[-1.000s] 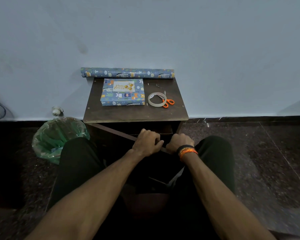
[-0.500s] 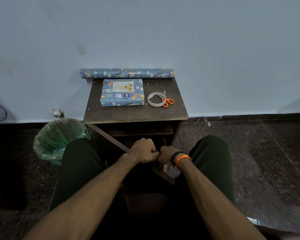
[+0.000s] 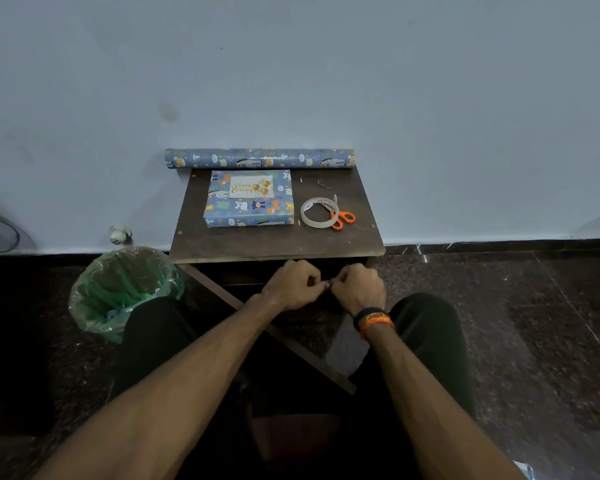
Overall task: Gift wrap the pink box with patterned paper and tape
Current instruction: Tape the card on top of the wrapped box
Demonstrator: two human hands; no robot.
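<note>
At the worktop's back-left corner lies the flat box, fully wrapped in blue patterned paper, card attached; wrapping looks finished. Below the front edge, left hand and right hand curl together, pinching something tiny, unidentifiable.

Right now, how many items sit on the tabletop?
4: paper roll along the back edge by the wall, wrapped box left of centre, tape ring to its right, orange scissors touching the tape.

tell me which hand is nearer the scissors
Right. The right hand sits below the table's front edge, almost straight toward the camera from the scissors. The left hand is level with it but further to the left, more under the wrapped box.
</note>
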